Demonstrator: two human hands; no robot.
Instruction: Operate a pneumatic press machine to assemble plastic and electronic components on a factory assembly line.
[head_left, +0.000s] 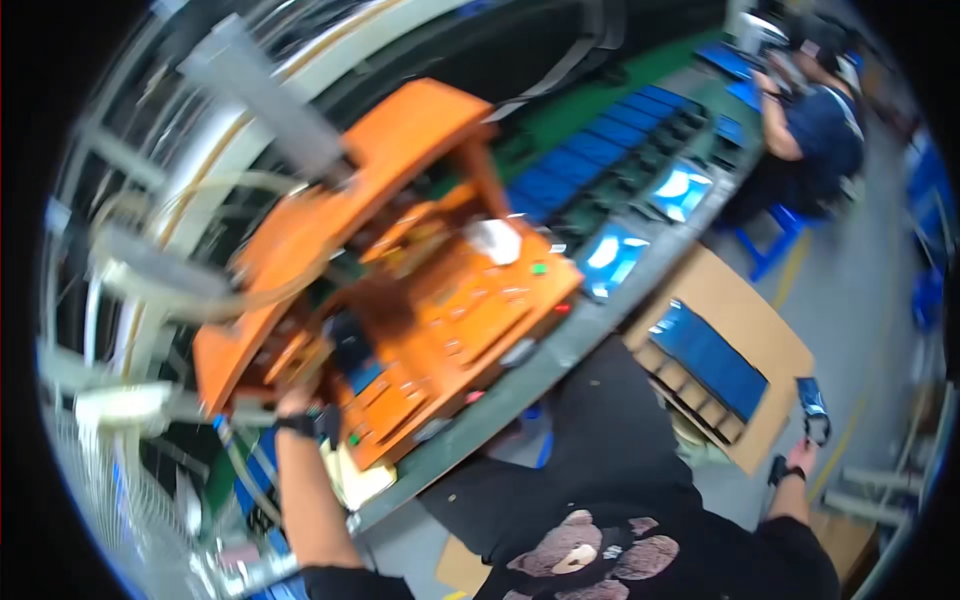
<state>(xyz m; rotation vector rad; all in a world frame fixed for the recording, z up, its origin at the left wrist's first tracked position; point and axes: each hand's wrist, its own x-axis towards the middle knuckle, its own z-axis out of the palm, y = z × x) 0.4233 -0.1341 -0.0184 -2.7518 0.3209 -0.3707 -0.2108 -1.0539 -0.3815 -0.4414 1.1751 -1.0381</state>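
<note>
My left arm reaches forward to the orange bench machine (450,290), and my left hand (296,392) is at its left-hand station. Its fingers are blurred and partly hidden against the machine, so their grip does not show. A dark part with a blue face (355,355) sits in the machine just right of that hand. Out to the right, my right hand (800,456) is closed on a small dark looped piece with a shiny blue panel (814,400). An open cardboard box (765,335) lies left of it, holding a row of blue-filmed pieces (710,360).
A dark green workbench (520,385) runs diagonally past the machine. Blue trays (600,145) and two bright-faced panels (613,260) lie along it. A person (825,125) sits at its far end on a blue stool (775,240). A grey cylinder (265,100) rises above the machine.
</note>
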